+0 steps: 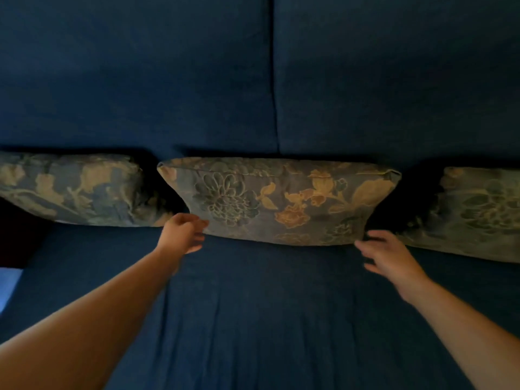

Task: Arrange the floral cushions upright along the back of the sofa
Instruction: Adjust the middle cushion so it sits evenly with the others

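Observation:
Three floral cushions stand upright against the dark blue sofa back [197,80]. The middle cushion [281,201] is blue-grey with gold and teal flowers. A left cushion [73,190] and a right cushion [478,215] flank it, with dark gaps between them. My left hand [183,233] is at the middle cushion's lower left corner, fingers spread and just touching the fabric. Just off the lower right corner is my right hand [388,257], its fingers apart and gripping nothing.
The blue sofa seat [267,319] stretches in front of the cushions, its cover slightly creased. A vertical seam [275,80] splits the backrest into two panels. At the far left the sofa ends in a dark gap [17,235] with a pale patch of floor [8,288].

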